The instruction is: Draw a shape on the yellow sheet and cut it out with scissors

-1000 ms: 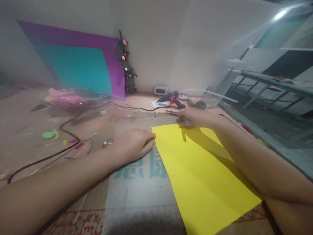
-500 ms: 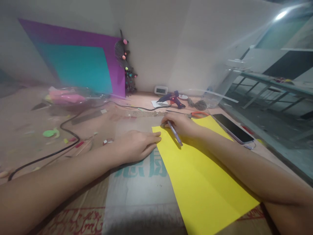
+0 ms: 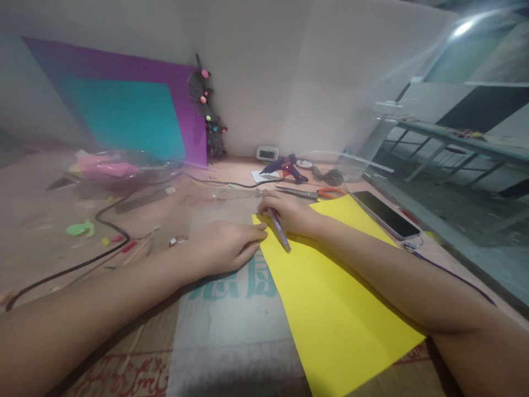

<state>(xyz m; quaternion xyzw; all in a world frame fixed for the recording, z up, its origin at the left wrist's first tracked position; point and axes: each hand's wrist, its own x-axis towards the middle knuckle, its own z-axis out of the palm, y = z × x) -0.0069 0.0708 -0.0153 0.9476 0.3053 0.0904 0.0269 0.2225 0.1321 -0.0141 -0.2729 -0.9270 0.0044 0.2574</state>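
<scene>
Right hand (image 3: pixel 289 212) around slanted pen (image 3: pixel 280 231), left hand (image 3: pixel 226 246) palm-down at yellow sheet (image 3: pixel 330 309)

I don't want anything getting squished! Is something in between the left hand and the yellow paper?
Nothing visible is in the way. The left hand has its fingertips on the yellow paper, by the far left corner. The right hand, holding a pen, is close beside, not between.
</scene>
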